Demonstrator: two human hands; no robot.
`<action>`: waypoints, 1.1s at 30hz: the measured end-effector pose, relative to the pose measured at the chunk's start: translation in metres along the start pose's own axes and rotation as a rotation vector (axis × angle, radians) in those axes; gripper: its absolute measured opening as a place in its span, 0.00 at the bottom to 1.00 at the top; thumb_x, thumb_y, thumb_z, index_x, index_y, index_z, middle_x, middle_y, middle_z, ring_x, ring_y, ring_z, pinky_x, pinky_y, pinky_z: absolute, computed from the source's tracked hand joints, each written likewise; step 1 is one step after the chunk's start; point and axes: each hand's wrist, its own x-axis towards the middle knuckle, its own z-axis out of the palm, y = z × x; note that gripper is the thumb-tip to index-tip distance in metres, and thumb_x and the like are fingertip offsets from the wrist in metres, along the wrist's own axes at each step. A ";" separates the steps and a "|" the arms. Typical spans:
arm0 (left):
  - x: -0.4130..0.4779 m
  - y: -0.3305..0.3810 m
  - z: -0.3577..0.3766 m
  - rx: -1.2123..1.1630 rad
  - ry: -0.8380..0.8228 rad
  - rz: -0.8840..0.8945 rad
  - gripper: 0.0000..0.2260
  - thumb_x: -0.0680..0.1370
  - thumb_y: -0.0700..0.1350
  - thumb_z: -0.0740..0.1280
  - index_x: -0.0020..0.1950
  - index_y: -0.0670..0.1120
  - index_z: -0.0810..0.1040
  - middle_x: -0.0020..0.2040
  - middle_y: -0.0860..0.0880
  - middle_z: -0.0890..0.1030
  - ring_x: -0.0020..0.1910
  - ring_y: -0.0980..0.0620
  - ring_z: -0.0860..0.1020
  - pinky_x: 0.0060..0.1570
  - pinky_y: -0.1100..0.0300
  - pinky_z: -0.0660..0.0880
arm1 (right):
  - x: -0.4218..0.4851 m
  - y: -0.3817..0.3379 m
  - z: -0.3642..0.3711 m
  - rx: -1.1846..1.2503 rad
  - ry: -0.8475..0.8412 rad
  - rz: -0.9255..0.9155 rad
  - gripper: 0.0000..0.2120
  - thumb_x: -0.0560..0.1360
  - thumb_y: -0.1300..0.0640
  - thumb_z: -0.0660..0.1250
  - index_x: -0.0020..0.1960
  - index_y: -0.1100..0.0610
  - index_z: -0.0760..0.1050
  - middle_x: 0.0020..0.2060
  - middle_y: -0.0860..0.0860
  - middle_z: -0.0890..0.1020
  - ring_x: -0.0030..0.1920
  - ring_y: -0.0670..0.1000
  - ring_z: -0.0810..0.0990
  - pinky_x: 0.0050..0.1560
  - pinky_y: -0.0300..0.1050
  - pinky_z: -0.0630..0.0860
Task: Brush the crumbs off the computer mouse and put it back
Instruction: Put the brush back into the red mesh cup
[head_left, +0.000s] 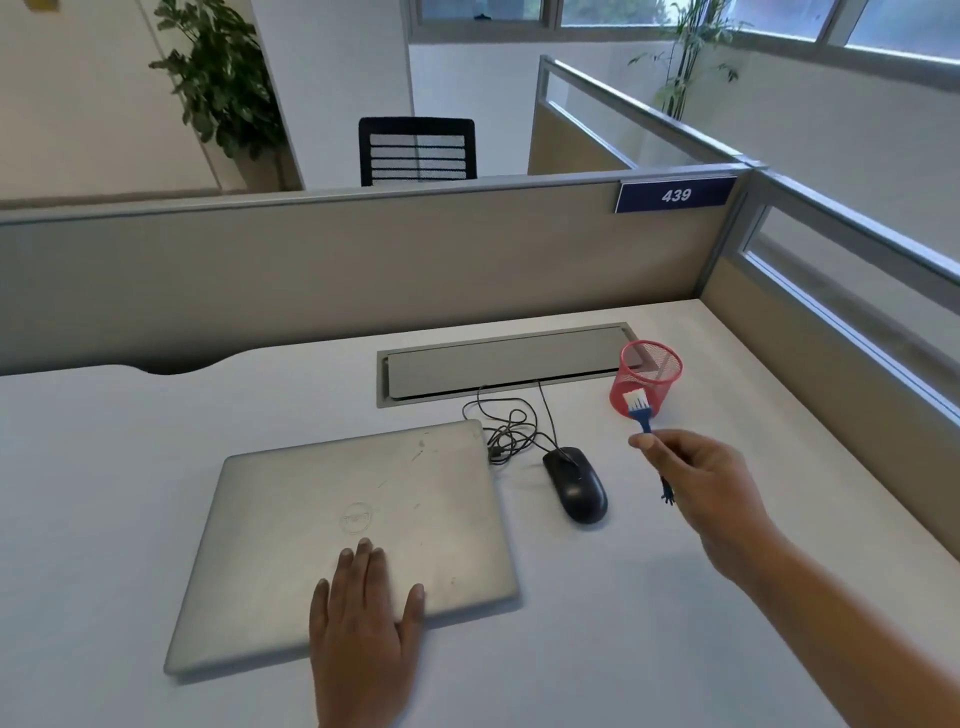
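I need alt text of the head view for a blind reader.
A right hand pinches a blue brush above a white desk, beside a black wired mouse. The left hand rests flat on a closed silver laptop; a red mesh cup stands behind.

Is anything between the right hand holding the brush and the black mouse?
Nothing visible: only bare white desk lies between the right hand, pinching the blue brush, and the black computer mouse. The tangled black cable lies behind the mouse, the red mesh cup beyond the hand.
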 end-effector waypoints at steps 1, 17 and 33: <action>0.001 -0.001 0.002 0.002 0.023 0.006 0.32 0.78 0.62 0.51 0.63 0.38 0.77 0.67 0.41 0.77 0.67 0.40 0.74 0.66 0.42 0.65 | 0.014 -0.005 -0.003 0.004 0.004 -0.014 0.07 0.76 0.52 0.72 0.40 0.52 0.84 0.28 0.45 0.77 0.28 0.42 0.70 0.31 0.36 0.68; 0.016 0.000 0.027 0.024 0.290 0.031 0.28 0.71 0.60 0.59 0.54 0.38 0.83 0.59 0.41 0.83 0.60 0.43 0.77 0.57 0.42 0.71 | 0.220 -0.018 -0.039 -0.439 0.079 0.027 0.08 0.76 0.55 0.71 0.40 0.57 0.82 0.44 0.58 0.85 0.44 0.58 0.81 0.49 0.56 0.79; 0.024 0.003 0.020 -0.011 0.174 0.020 0.38 0.74 0.66 0.49 0.47 0.34 0.82 0.51 0.34 0.84 0.56 0.41 0.73 0.56 0.36 0.68 | 0.240 0.008 -0.033 -0.644 -0.029 0.053 0.13 0.77 0.54 0.69 0.47 0.65 0.85 0.42 0.65 0.81 0.40 0.60 0.77 0.39 0.49 0.76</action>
